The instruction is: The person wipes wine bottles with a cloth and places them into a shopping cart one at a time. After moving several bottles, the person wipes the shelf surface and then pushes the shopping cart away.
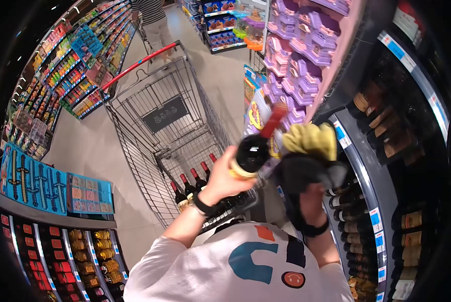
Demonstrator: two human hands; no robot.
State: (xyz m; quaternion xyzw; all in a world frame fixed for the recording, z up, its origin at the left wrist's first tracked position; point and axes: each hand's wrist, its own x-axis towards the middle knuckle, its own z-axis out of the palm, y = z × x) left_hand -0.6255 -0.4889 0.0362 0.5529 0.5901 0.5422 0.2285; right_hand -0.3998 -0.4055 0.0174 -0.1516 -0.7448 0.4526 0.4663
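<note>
Clearly, bottle [253, 152] in left hand [222, 177].

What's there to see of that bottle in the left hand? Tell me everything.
The bottle looks like dark, glossy glass, with a red wrap on its blurred neck and a yellowish label, too unclear to read. It slants in the picture, neck toward the upper right, gripped around the body by the left hand near the shopping cart.

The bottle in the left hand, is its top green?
No, the bottle held in the left hand has a red top.
</note>
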